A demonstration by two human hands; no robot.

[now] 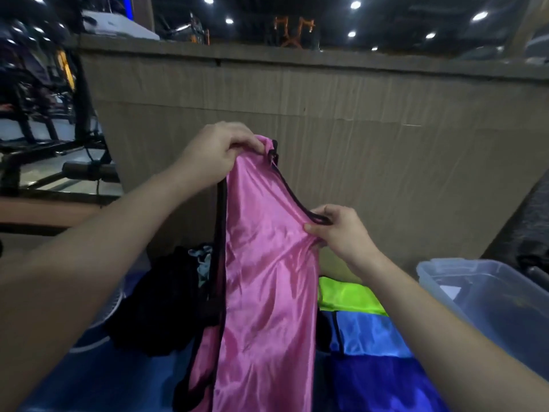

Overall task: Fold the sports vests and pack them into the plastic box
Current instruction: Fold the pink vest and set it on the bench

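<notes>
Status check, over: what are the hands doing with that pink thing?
Left hand grips pink vest at top; right hand pinches its black-trimmed edge. Vest held up, unfolded. Plastic box waiting at right. Nothing in the way.

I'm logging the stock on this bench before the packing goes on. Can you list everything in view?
pink vest: 1, pink with black trim, held up at centre
green vest: 1, neon green, lying right of the pink one
light blue vest: 1, light blue, below the green one
dark blue vest: 1, dark blue, nearest the camera
black cloth pile: 1, black, left of centre
plastic box: 1, clear, far right
cardboard wall: 1, brown, behind
left hand: grips the vest's top
right hand: pinches its black trim
</notes>
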